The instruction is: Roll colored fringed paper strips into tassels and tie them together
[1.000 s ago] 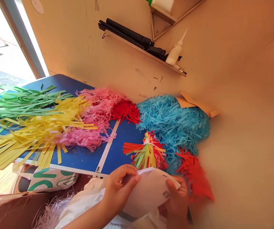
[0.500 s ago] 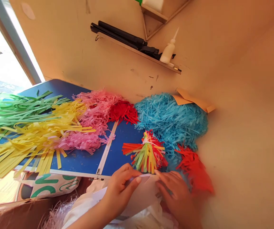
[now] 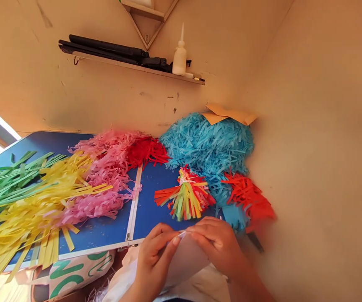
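My left hand (image 3: 157,251) and my right hand (image 3: 215,245) meet at the near edge of the blue folding table (image 3: 149,209). Both pinch the top edge of a folded sheet of white paper (image 3: 185,262) that hangs down over my lap. Just beyond my fingers lies a tied tassel of red, green and yellow paper strips (image 3: 185,197). A heap of blue shredded paper (image 3: 207,144) sits behind it against the wall.
Piles of pink (image 3: 105,176), yellow (image 3: 32,209), green (image 3: 7,178) and red (image 3: 146,151) paper strips cover the table's left and middle. Orange-red strips (image 3: 250,199) lie at the right by the wall. A wall shelf (image 3: 136,67) carries a white glue bottle (image 3: 180,56) and black rods. A printed bag (image 3: 70,277) sits under the table.
The white sheet was held up flat with a hand on each side; now both hands have come together on its folded top edge. The view has swung to the right.
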`<state>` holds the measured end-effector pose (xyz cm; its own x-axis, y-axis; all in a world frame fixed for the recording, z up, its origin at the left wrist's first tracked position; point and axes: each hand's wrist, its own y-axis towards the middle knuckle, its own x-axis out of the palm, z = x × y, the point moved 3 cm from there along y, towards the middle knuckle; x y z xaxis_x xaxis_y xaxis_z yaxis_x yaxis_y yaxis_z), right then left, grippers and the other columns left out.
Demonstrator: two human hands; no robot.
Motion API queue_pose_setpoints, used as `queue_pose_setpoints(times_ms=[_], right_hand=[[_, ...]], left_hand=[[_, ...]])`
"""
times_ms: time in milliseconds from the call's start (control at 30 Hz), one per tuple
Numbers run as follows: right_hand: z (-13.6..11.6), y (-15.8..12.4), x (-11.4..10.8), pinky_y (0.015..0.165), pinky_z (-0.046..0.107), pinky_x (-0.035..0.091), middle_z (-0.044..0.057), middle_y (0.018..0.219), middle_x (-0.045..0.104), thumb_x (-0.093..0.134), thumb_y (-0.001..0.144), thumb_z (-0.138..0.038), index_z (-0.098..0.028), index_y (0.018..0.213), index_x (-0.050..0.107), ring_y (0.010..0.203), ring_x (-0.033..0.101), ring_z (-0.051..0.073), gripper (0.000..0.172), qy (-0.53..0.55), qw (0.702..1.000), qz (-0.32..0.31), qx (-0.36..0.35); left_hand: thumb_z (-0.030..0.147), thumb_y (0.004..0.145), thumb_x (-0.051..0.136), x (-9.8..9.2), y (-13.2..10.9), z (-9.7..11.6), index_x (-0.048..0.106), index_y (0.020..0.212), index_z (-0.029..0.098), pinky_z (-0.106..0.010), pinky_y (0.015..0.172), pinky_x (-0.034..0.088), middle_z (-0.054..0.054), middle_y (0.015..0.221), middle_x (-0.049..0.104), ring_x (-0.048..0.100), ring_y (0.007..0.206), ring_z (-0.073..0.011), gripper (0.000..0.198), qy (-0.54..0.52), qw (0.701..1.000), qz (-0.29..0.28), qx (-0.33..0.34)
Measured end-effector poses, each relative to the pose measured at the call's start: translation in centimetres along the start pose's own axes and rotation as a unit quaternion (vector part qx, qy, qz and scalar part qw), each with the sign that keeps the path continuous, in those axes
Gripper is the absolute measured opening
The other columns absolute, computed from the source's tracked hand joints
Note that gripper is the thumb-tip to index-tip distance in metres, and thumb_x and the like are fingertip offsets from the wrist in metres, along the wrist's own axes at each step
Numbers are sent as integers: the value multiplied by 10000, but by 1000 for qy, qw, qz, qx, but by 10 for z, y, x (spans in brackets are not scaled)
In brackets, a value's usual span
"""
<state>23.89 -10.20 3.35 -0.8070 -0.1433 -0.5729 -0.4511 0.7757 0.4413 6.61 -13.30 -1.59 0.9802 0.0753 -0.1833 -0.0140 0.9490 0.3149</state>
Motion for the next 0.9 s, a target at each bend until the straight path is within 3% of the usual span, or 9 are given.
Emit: queue_pose_setpoints(times_ms=[167, 367, 633, 900], right_hand=[[-5, 2, 3, 710, 315, 530, 23, 846, 768, 553, 961, -204, -242, 988, 753, 740, 708, 179, 206, -33, 999, 2, -24], [-9, 0, 11, 735, 335, 537, 39, 908, 776, 528, 984, -230, -244, 1046, 744, 775, 717, 194, 226, -64, 996, 10, -57], [16, -6, -21, 671, 237, 489, -29, 812, 771, 592, 950, -350, -255, 861, 784, 723, 701, 164, 232, 7, 990, -82, 110], [28, -19, -27, 670, 231, 490, -5, 820, 752, 565, 935, -336, -219, 899, 764, 734, 679, 169, 233, 86, 984, 18, 157]], left_hand=[[339, 942, 526, 1, 0, 10, 754, 971, 216, -243, 646, 499, -56, 811, 656, 628, 738, -164, 261, 19, 999, -29, 1], [301, 943, 522, 3, 8, 18, 698, 783, 194, -243, 638, 490, -48, 747, 683, 624, 695, -160, 260, 59, 998, -17, 19], [323, 927, 533, -27, 6, 22, 659, 743, 203, -247, 621, 450, -23, 746, 648, 592, 699, -160, 254, 98, 989, 109, 14], [393, 917, 556, -35, 3, 8, 657, 792, 199, -247, 671, 474, -27, 844, 658, 582, 772, -169, 252, 100, 977, 184, -35]])
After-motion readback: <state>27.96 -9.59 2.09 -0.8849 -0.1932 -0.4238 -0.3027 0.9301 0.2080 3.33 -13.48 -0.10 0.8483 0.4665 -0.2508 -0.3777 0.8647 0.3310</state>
